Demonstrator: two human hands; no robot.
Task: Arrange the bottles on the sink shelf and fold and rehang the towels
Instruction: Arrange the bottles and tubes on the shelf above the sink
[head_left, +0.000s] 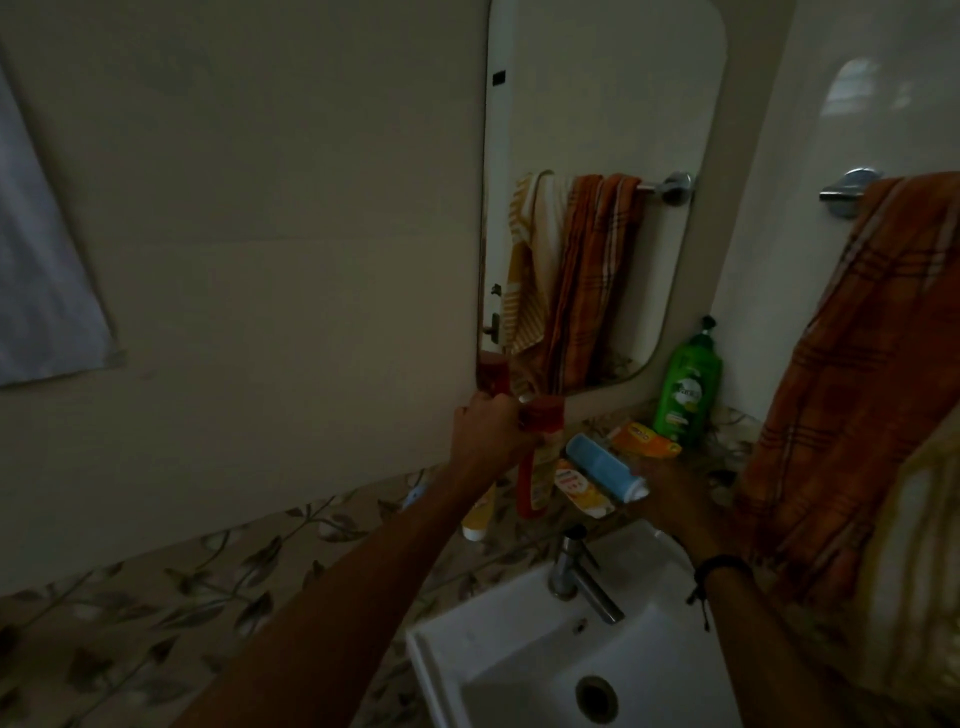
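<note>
The left hand (485, 421) gripped the red bottle (537, 457) by its cap, upright at the shelf's (737, 421) left end. The right hand (670, 493), fingers unclear, reached beside the blue bottle (605, 467), lying sideways.

I see a tall red plastic bottle (531, 486) with a red cap and a yellowish label. Beside it lie a pale blue cylindrical bottle (602, 466), a yellow-and-white tube (581, 491) and an orange-yellow tube (644, 439). A bright green pump bottle (687, 391) carries a dark pump top. The orange checked towel (852, 374) shows dark and pale stripes crossing; its mirror image hangs next to a yellow-and-white striped towel (527, 270). The square ceramic basin (524, 670) is white, and the wall tile band (156, 613) bears a grey-brown leaf-and-vine print on beige.
</note>
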